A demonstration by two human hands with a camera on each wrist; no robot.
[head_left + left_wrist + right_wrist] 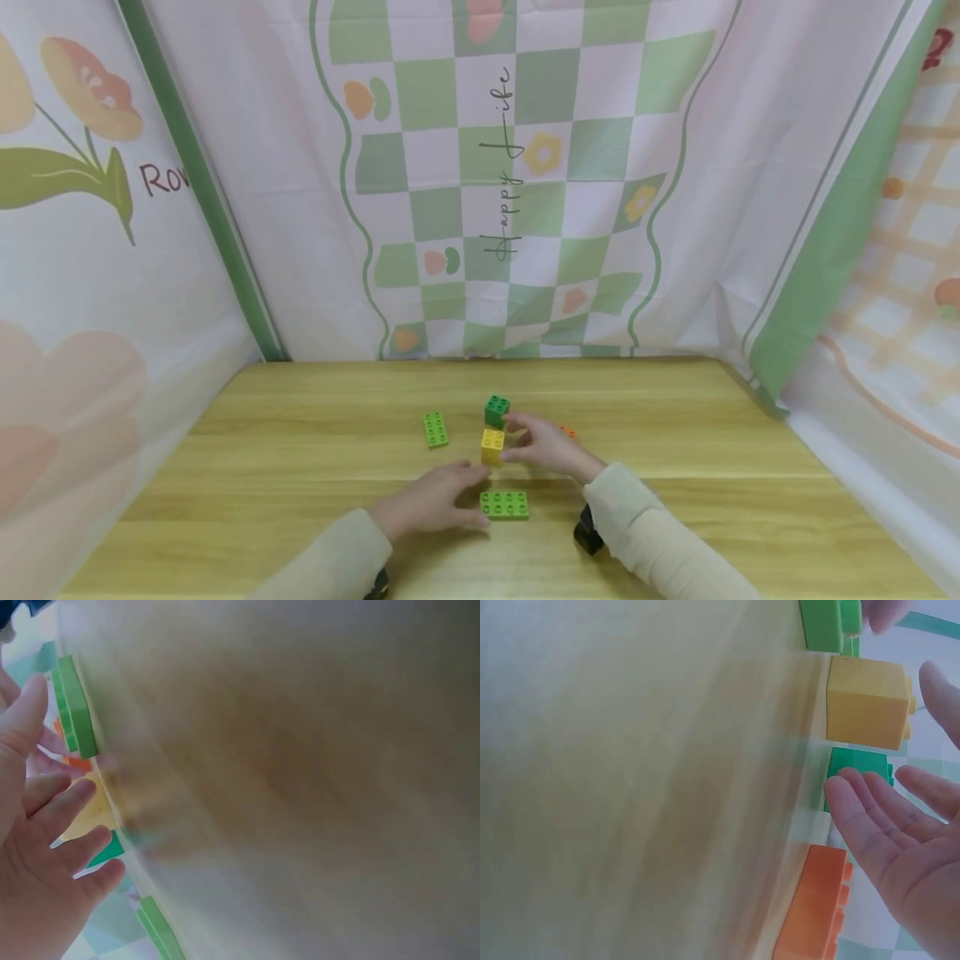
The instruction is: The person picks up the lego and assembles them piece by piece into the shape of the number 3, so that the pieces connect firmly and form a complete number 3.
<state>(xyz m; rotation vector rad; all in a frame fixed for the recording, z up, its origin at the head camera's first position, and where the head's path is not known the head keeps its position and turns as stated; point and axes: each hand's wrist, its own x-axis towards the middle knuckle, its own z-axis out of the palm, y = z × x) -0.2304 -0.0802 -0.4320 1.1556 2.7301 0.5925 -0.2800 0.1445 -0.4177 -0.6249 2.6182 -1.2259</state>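
My right hand (534,442) hovers open just right of a yellow square brick (492,446), with its fingertips near a dark green square brick (497,411) behind it. In the right wrist view the right hand (900,795) has straight fingers by the dark green brick (855,763), and the thumb stands apart from the yellow brick (866,701). My left hand (446,496) lies flat on the table. Its fingers touch the left end of a flat light green brick (504,504). The left wrist view shows the left hand (56,802) spread and relaxed beside that light green brick (75,705).
A second light green brick (435,429) lies further left on the wooden table (262,467). An orange brick (814,907) sits behind my right hand, mostly hidden in the head view. Patterned cloth walls (525,208) close the table on three sides.
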